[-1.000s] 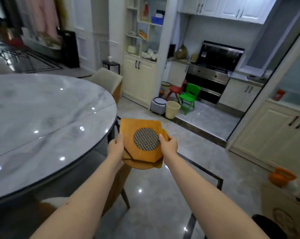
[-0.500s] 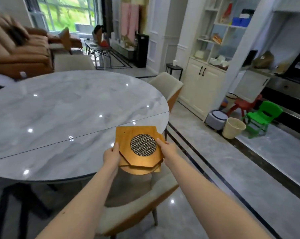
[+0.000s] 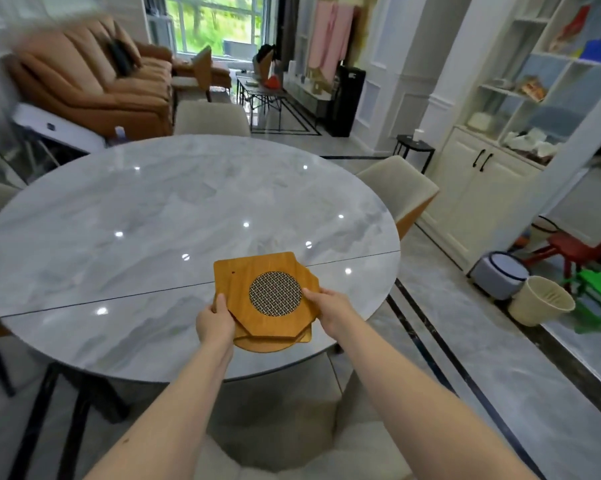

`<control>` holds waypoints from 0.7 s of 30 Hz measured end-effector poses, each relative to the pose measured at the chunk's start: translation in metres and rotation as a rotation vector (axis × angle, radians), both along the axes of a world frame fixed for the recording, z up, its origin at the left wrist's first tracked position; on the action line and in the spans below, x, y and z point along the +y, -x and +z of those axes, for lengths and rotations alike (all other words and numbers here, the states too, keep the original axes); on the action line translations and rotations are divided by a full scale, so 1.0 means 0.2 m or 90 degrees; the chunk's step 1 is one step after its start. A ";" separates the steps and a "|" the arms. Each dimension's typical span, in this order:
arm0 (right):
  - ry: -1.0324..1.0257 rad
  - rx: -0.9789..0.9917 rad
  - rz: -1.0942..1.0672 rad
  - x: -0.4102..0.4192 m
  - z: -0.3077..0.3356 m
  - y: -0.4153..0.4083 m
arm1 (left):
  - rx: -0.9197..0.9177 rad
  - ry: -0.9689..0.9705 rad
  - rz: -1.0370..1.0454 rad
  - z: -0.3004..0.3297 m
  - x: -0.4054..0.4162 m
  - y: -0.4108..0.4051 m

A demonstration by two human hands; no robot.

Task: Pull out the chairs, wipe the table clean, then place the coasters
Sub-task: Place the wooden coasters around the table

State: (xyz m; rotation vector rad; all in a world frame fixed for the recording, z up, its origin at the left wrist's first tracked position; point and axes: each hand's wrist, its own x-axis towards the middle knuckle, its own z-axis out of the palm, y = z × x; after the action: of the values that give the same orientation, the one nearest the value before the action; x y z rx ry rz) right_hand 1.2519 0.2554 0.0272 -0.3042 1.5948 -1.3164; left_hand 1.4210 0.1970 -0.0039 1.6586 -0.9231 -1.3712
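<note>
While the left hand (image 3: 215, 323) grips the stack of coasters (image 3: 264, 299) at its 9 o'clock edge, thumb on top and fingers curled under, the right hand (image 3: 330, 310) pinches the 3 o'clock edge. The stack is held above the marble table (image 3: 153, 220), near the rim at 6 o'clock. One beige chair (image 3: 399, 192) stands at 2 o'clock.
</note>
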 end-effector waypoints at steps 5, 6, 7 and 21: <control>-0.024 0.032 0.028 -0.20 -0.07 0.05 | -0.036 -0.008 0.089 -0.04 -0.11 0.00; -0.022 0.021 0.031 -0.24 -0.09 0.06 | -0.045 -0.012 0.112 -0.06 -0.13 0.01; -0.020 0.012 0.028 -0.27 -0.11 0.08 | -0.047 -0.018 0.128 -0.06 -0.14 0.00; -0.023 -0.044 0.045 -0.64 -0.36 0.29 | -0.114 -0.065 0.353 -0.27 -0.38 -0.08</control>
State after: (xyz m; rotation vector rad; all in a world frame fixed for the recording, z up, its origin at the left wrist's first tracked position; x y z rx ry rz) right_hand 1.1935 0.1278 -0.0457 -0.2884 1.5347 -1.2302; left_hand 1.4372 0.1213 -0.0573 1.9501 -0.4357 -0.9132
